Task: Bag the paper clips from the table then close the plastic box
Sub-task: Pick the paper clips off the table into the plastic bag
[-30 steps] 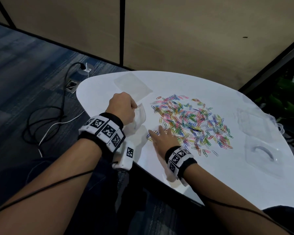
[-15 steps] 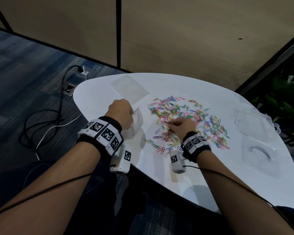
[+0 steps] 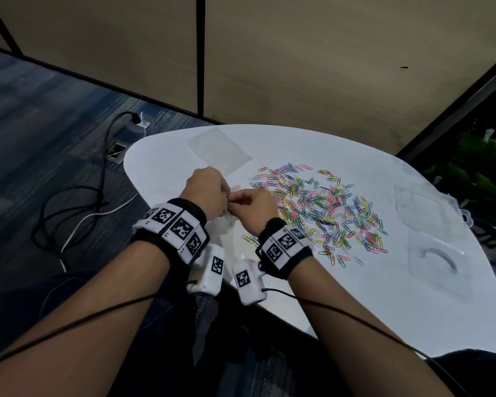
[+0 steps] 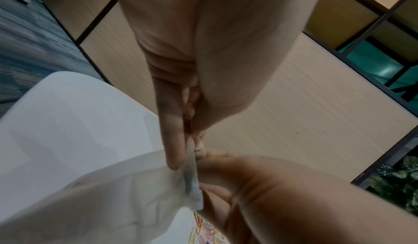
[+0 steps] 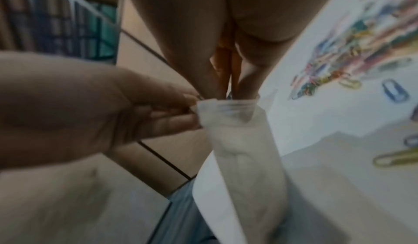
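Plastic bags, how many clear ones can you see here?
2. One bag lies flat at the table's far left, beyond the hands. The other bag is held up by the left hand while the right hand reaches into its mouth.

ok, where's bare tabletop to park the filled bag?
Free: the near strip of the table, between the paper clips and the near edge, left of the plastic box; also the far stretch behind the pile, right of the spare flat bag. Crowded: the centre under the clips, and the left edge where both hands work the bag.
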`<state>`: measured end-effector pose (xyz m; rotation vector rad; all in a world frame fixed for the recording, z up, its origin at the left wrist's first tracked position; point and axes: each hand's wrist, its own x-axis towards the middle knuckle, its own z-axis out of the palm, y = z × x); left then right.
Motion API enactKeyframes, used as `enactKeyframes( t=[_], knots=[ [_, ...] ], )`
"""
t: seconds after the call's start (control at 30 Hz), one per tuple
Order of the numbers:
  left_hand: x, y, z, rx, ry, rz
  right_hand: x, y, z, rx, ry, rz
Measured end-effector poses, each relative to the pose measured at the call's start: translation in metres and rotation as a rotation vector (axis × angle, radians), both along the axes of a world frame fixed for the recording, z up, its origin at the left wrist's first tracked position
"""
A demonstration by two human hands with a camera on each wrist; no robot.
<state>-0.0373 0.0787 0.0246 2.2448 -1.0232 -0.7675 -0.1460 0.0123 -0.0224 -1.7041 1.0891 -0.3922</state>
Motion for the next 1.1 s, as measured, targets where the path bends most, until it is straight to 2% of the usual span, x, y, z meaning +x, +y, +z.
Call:
enactKeyframes(
  t=[0.17,0.23,0.33,0.4,0.47,0.5,0.53,0.57,0.63,0.7,0.77,0.83,0.93,1.03,1.1],
  knots=[
    [0.002,0.001,0.000,0.004,0.020,-0.007,0.004,0.002,0.009,-0.412,0.191,0.157],
    [0.001,0.001,0.001,0.006,0.014,-0.011,0.003,0.000,0.010,-0.457,0.259,0.257],
    [0.001,0.002,0.005,0.012,-0.006,-0.032,0.000,-0.002,0.016,-0.384,0.283,0.404],
    [0.002,0.002,0.006,0.012,-0.019,-0.016,-0.007,-0.008,0.022,-0.272,0.123,0.310],
    [0.004,0.003,0.006,0.007,-0.019,0.015,-0.021,-0.018,0.020,-0.112,-0.116,0.071],
    [0.005,0.003,0.006,0.005,-0.019,0.021,-0.029,-0.026,0.014,-0.099,-0.132,-0.016],
    [0.005,0.004,0.006,0.008,-0.017,0.019,-0.036,-0.031,0.008,-0.152,-0.037,-0.039],
    [0.005,0.004,0.006,0.011,-0.016,0.013,-0.043,-0.035,-0.001,-0.242,0.157,0.011],
    [0.002,0.004,0.007,0.020,-0.021,-0.004,-0.055,-0.033,-0.026,-0.360,0.558,0.290],
    [-0.001,0.004,0.009,0.026,-0.023,-0.015,-0.066,-0.020,-0.052,-0.487,0.785,0.611],
    [-0.001,0.006,0.012,0.031,-0.031,-0.020,-0.077,-0.004,-0.068,-0.658,0.868,0.805],
    [0.000,0.007,0.013,0.037,-0.032,-0.017,-0.092,0.002,-0.075,-0.766,0.897,0.870],
    [-0.002,0.007,0.013,0.046,-0.033,-0.022,-0.118,-0.010,-0.072,-0.820,0.964,0.844],
    [-0.006,0.006,0.013,0.062,-0.043,-0.040,-0.132,-0.032,-0.072,-0.726,1.036,0.770],
    [-0.010,0.004,0.013,0.073,-0.054,-0.053,-0.134,-0.042,-0.073,-0.689,0.991,0.763]
  ],
)
